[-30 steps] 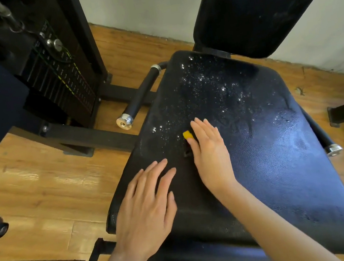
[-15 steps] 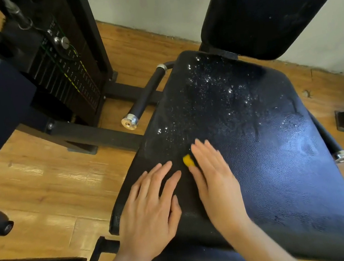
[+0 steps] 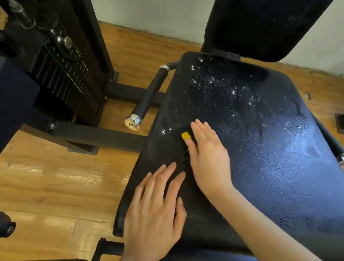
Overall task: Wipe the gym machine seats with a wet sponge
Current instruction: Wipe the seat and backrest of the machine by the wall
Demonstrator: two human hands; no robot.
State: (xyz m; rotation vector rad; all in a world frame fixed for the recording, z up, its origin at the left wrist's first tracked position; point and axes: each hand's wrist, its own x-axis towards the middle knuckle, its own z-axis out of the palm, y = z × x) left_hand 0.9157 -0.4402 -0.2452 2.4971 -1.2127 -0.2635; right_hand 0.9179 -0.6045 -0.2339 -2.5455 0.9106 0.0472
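Head view: a black padded seat [image 3: 271, 160] is seen, wet and speckled with droplets and foam toward its back, below a black backrest [image 3: 277, 3]. A yellow sponge [image 3: 186, 135] lies on the seat's left part, mostly covered, only a corner showing. It is pressed flat under the right hand [image 3: 209, 158], fingers straight and together. The left hand [image 3: 154, 215] is laid open, fingers spread, on the seat's front left edge.

A black padded seat [image 3: 271, 160] lies flat, its far half speckled with water drops. A yellow sponge [image 3: 186, 135] lies on its left part, mostly hidden.
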